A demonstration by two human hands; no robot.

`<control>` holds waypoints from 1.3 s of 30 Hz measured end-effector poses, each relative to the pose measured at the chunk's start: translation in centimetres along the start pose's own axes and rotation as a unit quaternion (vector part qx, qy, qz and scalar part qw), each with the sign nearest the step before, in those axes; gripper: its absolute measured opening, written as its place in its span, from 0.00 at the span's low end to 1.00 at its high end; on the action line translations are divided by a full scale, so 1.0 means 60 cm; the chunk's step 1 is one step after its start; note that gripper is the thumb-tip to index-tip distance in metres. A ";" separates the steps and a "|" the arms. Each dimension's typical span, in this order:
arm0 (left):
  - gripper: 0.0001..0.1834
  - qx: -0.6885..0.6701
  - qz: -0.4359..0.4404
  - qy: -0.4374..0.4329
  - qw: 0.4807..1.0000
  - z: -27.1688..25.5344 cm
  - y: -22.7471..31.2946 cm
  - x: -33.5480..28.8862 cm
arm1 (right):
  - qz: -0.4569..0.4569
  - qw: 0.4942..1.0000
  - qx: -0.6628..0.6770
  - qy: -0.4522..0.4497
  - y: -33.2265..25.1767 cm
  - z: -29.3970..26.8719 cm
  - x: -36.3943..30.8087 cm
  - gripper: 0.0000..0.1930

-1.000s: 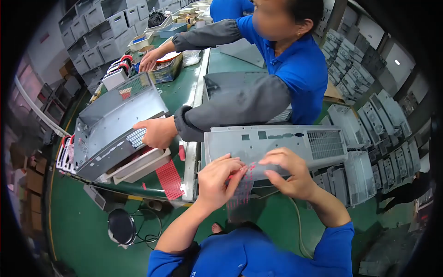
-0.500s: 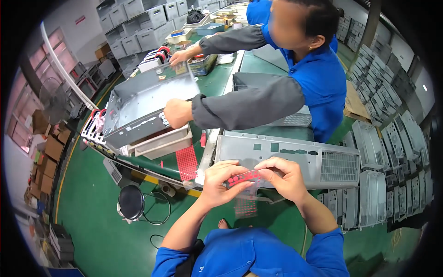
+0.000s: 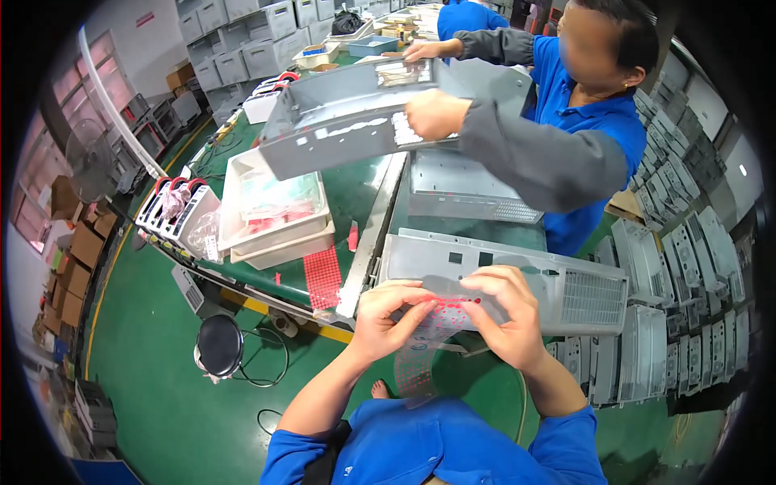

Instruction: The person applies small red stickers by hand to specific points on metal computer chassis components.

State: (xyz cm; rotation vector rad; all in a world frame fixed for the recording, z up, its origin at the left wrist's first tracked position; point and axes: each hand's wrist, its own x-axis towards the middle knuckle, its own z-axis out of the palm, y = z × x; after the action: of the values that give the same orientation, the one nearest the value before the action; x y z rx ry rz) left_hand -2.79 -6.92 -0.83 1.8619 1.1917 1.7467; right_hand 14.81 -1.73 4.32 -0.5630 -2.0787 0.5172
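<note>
Between thumb and fingers, my left hand point(image 3: 394, 320) pinches a clear sheet of red dot stickers point(image 3: 416, 373), which curls and hangs down in front of me. My right hand point(image 3: 511, 319) is at the sheet's right end, thumb and fingers apart. One red dot point(image 3: 477, 301) shows at its thumb tip; whether it is stuck there I cannot tell. Just beyond both hands lies a grey metal panel point(image 3: 517, 279) with square cutouts and a vented end.
Across the table, a co-worker point(image 3: 582, 121) holds a grey metal case point(image 3: 323, 141) tilted above stacked cream trays point(image 3: 279, 252). Another metal case point(image 3: 461, 187) lies beyond my panel. A red dotted sheet point(image 3: 323, 279) drapes at the table edge. A round black stool point(image 3: 220, 346) stands left.
My right fingers have parted from the pinched strip, and the sticker sheet now hangs lower and longer. The co-worker has moved the metal case rightward and up, uncovering the cream trays.
</note>
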 end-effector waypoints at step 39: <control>0.02 0.028 0.016 0.015 0.999 0.005 0.010 0.001 | -0.236 0.943 -0.222 0.072 0.008 0.065 -0.026 0.13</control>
State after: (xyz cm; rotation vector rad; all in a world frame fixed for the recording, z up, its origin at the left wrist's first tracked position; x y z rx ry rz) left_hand -2.33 -7.16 -0.42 1.9032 1.2404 1.7817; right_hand 12.39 -2.78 1.06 -0.3185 -2.0968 -0.2703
